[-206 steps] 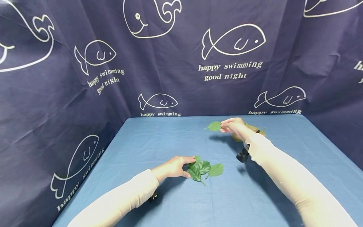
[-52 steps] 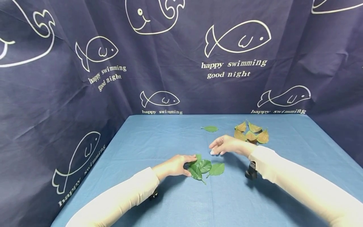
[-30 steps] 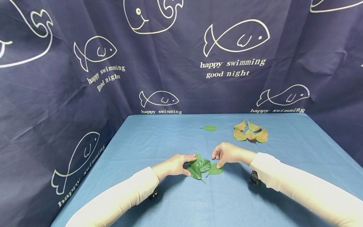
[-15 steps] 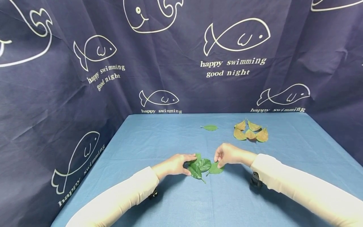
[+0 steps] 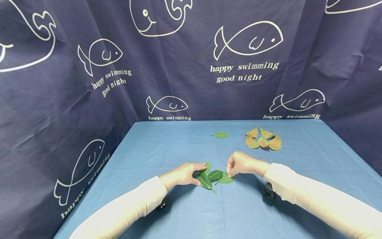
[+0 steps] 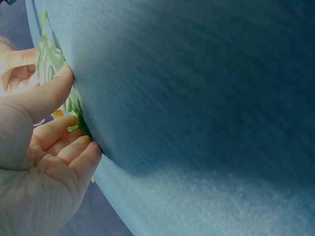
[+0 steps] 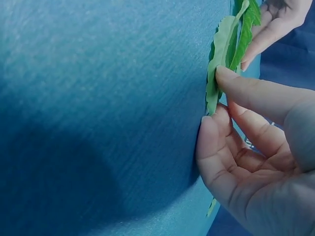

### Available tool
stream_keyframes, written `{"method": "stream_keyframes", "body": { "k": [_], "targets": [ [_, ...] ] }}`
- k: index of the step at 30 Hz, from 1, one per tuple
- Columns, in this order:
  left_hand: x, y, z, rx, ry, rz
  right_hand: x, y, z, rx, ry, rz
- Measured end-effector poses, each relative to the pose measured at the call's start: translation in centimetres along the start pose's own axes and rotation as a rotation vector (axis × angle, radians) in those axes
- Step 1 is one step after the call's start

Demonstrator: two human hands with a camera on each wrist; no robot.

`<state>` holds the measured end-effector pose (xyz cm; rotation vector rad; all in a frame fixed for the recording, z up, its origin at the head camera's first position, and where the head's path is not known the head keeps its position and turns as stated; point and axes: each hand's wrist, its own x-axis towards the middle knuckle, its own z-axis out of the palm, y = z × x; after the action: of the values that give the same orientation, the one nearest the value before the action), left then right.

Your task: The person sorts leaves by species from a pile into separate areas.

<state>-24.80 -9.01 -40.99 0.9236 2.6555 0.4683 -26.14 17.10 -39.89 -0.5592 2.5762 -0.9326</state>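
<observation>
Several green leaves lie overlapping mid-table in the head view. My left hand (image 5: 185,174) rests at their left side, fingertips on an upper leaf (image 5: 208,167) and thumb touching a darker ridged leaf (image 5: 204,181). Another ridged leaf (image 5: 215,175) lies between the hands. At the cluster's right, my right hand (image 5: 242,163) pinches the far edge of a lighter toothed leaf (image 5: 225,178). In the right wrist view, the thumb lies on this leaf (image 7: 225,42) with an index fingertip at its edge. The left wrist view shows the left thumb over leaves (image 6: 49,59).
One green leaf (image 5: 221,135) lies alone near the back. Several yellow-brown curled leaves (image 5: 264,142) stand grouped at the back right. Blue cloth covers the table (image 5: 167,142), and a dark printed curtain (image 5: 191,76) hangs behind and at the sides.
My right hand set a green leaf down at the back, came forward to the cluster and took the right leaf's edge. That leaf has shifted slightly left. My left hand stayed put.
</observation>
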Motion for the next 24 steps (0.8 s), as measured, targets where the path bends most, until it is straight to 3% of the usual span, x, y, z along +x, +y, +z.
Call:
{"method": "stream_keyframes", "body": {
  "k": [6, 16, 24],
  "targets": [
    [-0.07, 0.07, -0.03, -0.005, -0.001, -0.002, 0.17, 0.11, -0.08, 0.078, -0.032, -0.019],
    [-0.12, 0.14, -0.12, -0.007, -0.011, -0.006, 0.43, -0.49, -0.21, 0.007, -0.055, 0.038],
    [-0.08, 0.05, -0.03, -0.006, -0.005, -0.001, 0.87, -0.42, -0.44, 0.031, -0.098, 0.045]
  ]
}}
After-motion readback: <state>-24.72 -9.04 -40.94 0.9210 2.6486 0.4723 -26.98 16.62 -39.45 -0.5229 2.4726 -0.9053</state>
